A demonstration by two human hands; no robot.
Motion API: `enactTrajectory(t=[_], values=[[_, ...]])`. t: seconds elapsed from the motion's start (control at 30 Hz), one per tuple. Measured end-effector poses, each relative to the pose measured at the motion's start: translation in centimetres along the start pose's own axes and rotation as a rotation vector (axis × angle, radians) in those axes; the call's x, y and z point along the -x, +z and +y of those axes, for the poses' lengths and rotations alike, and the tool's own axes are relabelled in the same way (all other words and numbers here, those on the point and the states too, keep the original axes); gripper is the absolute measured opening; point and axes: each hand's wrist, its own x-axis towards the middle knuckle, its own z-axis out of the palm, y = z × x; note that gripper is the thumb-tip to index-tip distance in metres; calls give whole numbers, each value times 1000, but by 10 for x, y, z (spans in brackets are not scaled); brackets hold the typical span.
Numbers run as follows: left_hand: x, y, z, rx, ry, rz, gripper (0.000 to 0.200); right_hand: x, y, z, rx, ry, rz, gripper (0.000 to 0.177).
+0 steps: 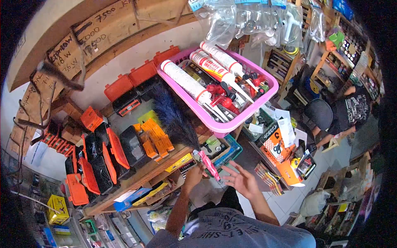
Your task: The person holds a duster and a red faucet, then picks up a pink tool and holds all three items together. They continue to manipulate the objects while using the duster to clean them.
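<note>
My left hand (193, 175) is closed around the pink patterned handle of a feather duster (175, 118). Its dark blue-black feathers lie over the wooden shelf (144, 173), against the pink basket (231, 124). My right hand (242, 180) is open with fingers spread, just right of the handle's lower end and holding nothing. The basket holds three white sealant tubes (186, 80) and red tools.
Orange and black tool cases (105, 159) stand in rows on the shelf, with more orange cases (142, 74) against the wall. Bagged goods (248, 20) hang overhead. Boxes of scissors (279, 149) sit at the right. A person in a black shirt (351, 111) sits at the far right.
</note>
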Motion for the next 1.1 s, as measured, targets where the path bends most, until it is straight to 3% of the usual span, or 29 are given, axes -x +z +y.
enactTrajectory(t=[0.17, 0.2, 0.33, 0.4, 0.47, 0.6, 0.67, 0.7, 0.77, 0.87, 0.9, 0.93, 1.0, 1.07, 1.1], values=[[-9, 4, -21, -80, -35, 96, 30, 31, 16, -63, 294, -107, -200, 56], [-9, 6, -21, -107, -74, 82, 30, 31, 22, -80, 498, -150, -212, 54], [12, 15, -1, -86, -109, 233, 41, 37, 74, -141, 1049, -164, -319, 49], [22, 17, 4, 45, -26, 272, 49, 35, 103, -170, 1123, -166, -296, 41], [41, 19, 10, 252, 66, 356, 51, 29, 133, -199, 1653, -355, -206, 36], [80, 49, -28, 356, 0, 252, 55, -23, 156, -250, 1864, -803, -104, 33], [98, 49, -35, 416, -27, 246, 56, -52, 156, -272, 1921, -873, -86, 33], [109, 44, -31, 461, -134, 231, 59, -66, 154, -281, 1984, -925, -81, 33], [129, 39, -28, 525, -299, 270, 64, -87, 150, -295, 2075, -888, -122, 35], [152, 60, -78, 527, -385, 334, 61, -106, 152, -301, 2199, -822, -190, 35], [160, 64, -87, 529, -272, 459, 57, -107, 162, -296, 2262, -709, -133, 33], [164, 53, -77, 527, -270, 457, 57, -107, 167, -292, 2318, -592, -76, 31], [176, 29, -55, 572, -442, 387, 53, -126, 153, -300, 2365, -698, -94, 28], [186, 40, -77, 541, -411, 402, 51, -131, 153, -304, 2364, -733, -211, 27], [191, 46, -90, 513, -376, 421, 49, -128, 156, -305, 2290, -609, -200, 28]])
